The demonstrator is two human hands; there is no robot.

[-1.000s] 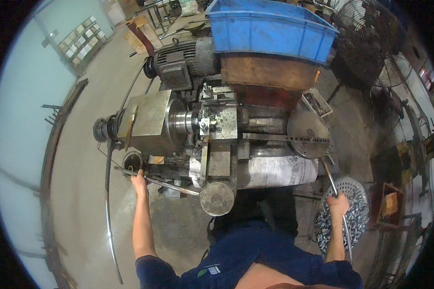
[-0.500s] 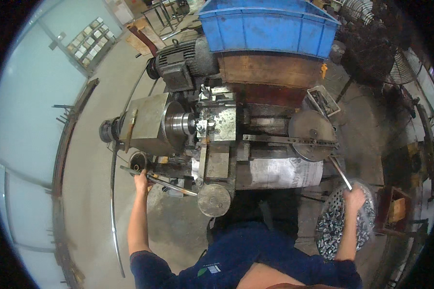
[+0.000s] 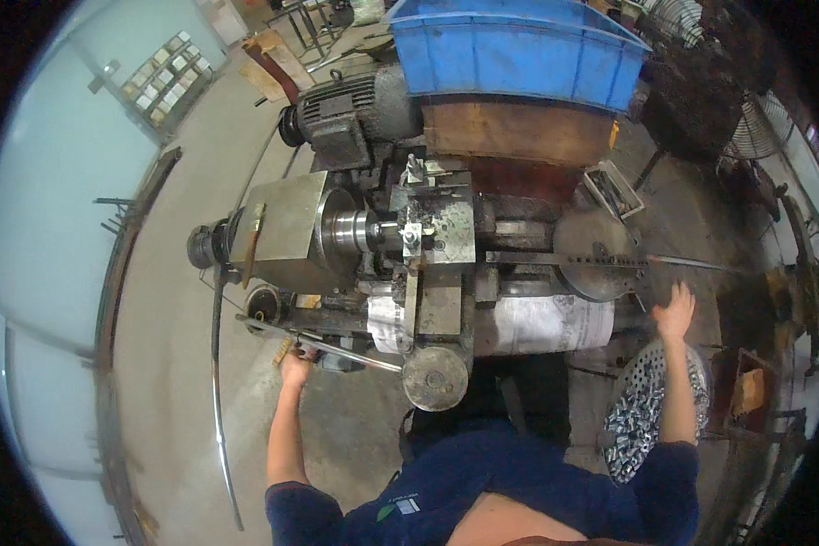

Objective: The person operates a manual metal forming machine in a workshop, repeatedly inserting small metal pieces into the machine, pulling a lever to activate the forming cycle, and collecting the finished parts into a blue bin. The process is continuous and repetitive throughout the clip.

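Note:
My left hand point(image 3: 296, 366) is closed below a long metal lever point(image 3: 346, 353), with a tan brush-like thing point(image 3: 283, 351) showing at its fingers; its exact kind is unclear. My right hand point(image 3: 673, 314) has its fingers spread and holds nothing. It hovers just below a metal rod point(image 3: 692, 262) that sticks out to the right from the round handwheel point(image 3: 584, 238). Left of the wheel, the lathe's tool carriage point(image 3: 450, 227) stands apart from the shiny chuck point(image 3: 344, 229). A thin bright rod-like part bridges the gap between them.
A blue crate point(image 3: 519, 59) rests on a wooden box point(image 3: 519, 130) behind the lathe. Under my right forearm lies a perforated round basket point(image 3: 698, 373) of small metal parts. A wooden-handled brush point(image 3: 252, 244) lies on the headstock point(image 3: 282, 214). Paper sheets point(image 3: 555, 323) cover the front bed.
My right hand has let go of the wheel's rod, which has swung up to the right. The carriage has slid right, away from the chuck. My left hand has left the lever and dropped lower.

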